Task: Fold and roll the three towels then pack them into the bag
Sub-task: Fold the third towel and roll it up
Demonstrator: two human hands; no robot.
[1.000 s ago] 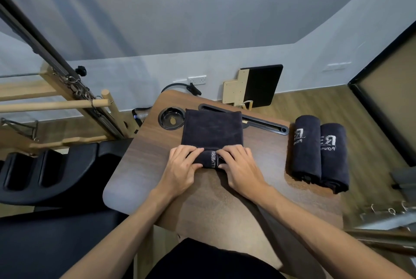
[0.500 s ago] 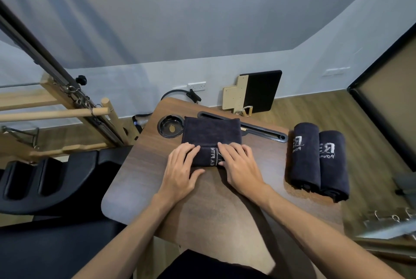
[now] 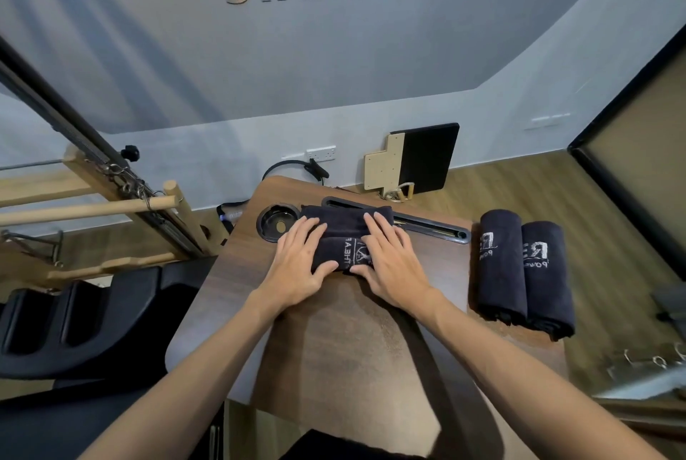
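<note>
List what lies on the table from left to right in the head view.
Cup holder → left hand → towel being rolled → right hand → first rolled towel → second rolled towel.

Over the last second the dark towel (image 3: 345,236) at the centre of the frame has been rolled further toward the top of the frame, so the roll is thicker and only a short flat strip remains beyond it. The left hand (image 3: 297,266) and right hand (image 3: 389,262) have moved up with it, fingers now reaching over the roll's far side.
</note>
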